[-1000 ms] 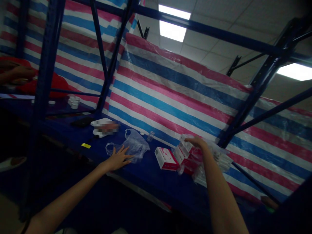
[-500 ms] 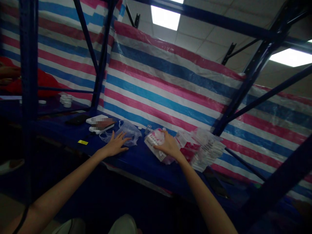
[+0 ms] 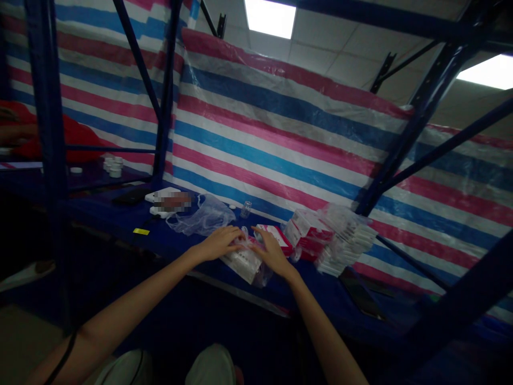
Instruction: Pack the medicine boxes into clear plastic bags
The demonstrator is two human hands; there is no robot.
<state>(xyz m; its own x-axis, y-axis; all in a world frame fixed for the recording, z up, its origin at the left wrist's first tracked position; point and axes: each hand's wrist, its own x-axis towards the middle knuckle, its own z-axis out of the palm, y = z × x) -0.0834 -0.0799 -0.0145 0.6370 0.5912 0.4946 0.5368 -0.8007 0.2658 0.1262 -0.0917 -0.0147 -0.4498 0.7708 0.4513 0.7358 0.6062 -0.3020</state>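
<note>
A white box in a clear plastic bag (image 3: 243, 265) lies at the front of the blue shelf (image 3: 188, 254), between my two hands. My left hand (image 3: 220, 243) has its fingers closed on the bag's upper left side. From the right, my right hand (image 3: 276, 255) grips the same bag near its top, thumb and fingers bent around it. Exactly how the fingertips pinch the plastic is hard to make out. Just behind my right hand lies a pink-and-white box (image 3: 276, 235). Left of the hands spreads a crumpled clear bag (image 3: 206, 214).
Pink-and-white boxes (image 3: 306, 227) are stacked at right, beside bagged white items (image 3: 348, 243). A small clear jar (image 3: 246, 209) stands behind. A dark phone (image 3: 363, 294), a yellow label (image 3: 141, 231) and blue rack posts (image 3: 164, 107) surround the spot. Another person's arm (image 3: 18, 133) shows far left.
My left hand has moved right from the crumpled bag to the bagged box. The bagged box has come nearer and slightly left with my right hand, uncovering the pink-and-white box behind.
</note>
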